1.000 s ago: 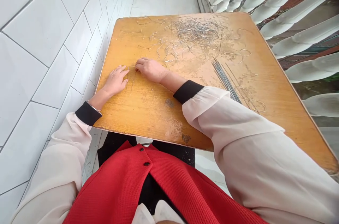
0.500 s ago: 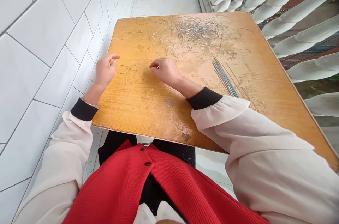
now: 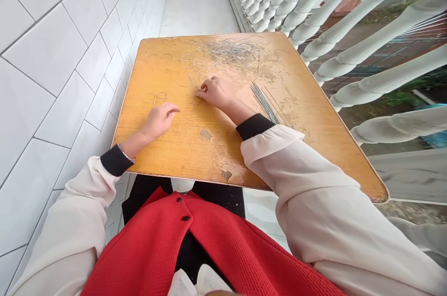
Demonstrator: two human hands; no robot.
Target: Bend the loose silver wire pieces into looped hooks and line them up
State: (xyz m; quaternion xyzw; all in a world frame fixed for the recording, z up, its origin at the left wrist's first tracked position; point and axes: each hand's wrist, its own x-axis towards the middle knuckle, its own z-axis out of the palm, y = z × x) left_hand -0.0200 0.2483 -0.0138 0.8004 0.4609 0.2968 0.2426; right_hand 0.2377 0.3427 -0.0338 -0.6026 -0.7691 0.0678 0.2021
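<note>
My right hand (image 3: pixel 216 92) rests on the wooden table (image 3: pixel 181 147), fingers curled in a pinch at the near edge of some bent wire pieces (image 3: pixel 190 70); what it pinches is too thin to make out. My left hand (image 3: pixel 159 119) hovers low over the table's left side, fingers loosely curved and apart, holding nothing. A shaped wire with two loops (image 3: pixel 153 97) lies just beyond my left hand. A tangled heap of thin wire (image 3: pixel 232 51) sits at the far middle of the table.
A bundle of straight wires (image 3: pixel 263 102) lies to the right of my right wrist. A white tiled wall (image 3: pixel 52 63) runs along the left. White balusters (image 3: pixel 335 30) line the right side. The table's near edge is worn and chipped.
My left hand has dropped back from the looped wire toward me. My right hand has moved forward to the bent wire pieces. The view has tilted up.
</note>
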